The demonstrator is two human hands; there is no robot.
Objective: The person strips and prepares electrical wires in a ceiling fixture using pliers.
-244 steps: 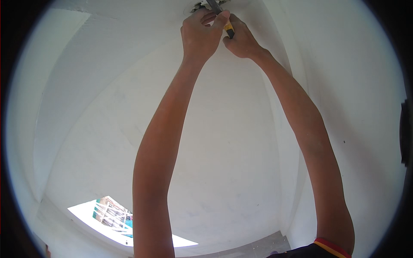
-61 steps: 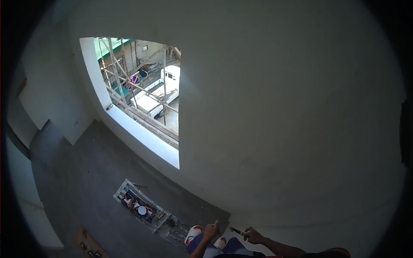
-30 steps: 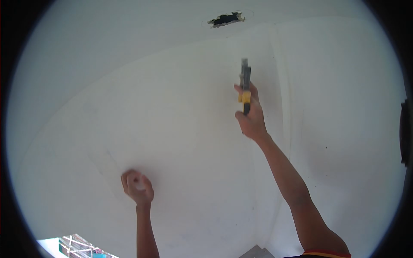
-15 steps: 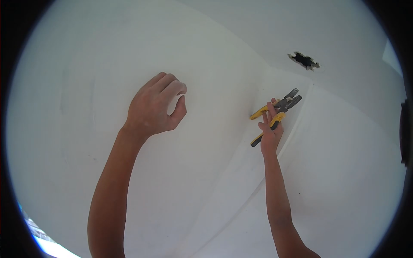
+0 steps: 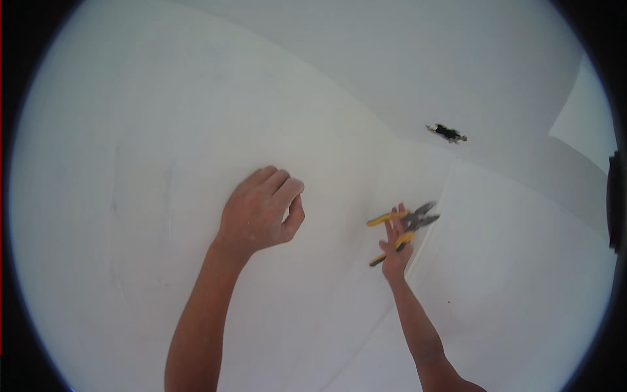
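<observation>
My right hand (image 5: 394, 258) holds a pair of pliers (image 5: 418, 220) with yellow and black handles. The handles are spread, and the dark jaws stand apart, pointing up and to the right with nothing visible between them. My left hand (image 5: 260, 210) is raised in front of the white wall (image 5: 196, 117), left of the pliers. Its thumb and index finger come together in a pinch, the other fingers curled. Whatever the fingertips may hold is too small or hidden to make out.
A ragged dark hole (image 5: 448, 133) opens in the ceiling (image 5: 405, 59), above and to the right of the pliers. The wall's corner runs down behind my right hand. A dark object (image 5: 614, 202) sits at the right edge of view.
The view has tilted up, so the hole and both hands sit lower in it. My left thumb and index finger have closed together. The pliers remain in my right hand, jaws apart.
</observation>
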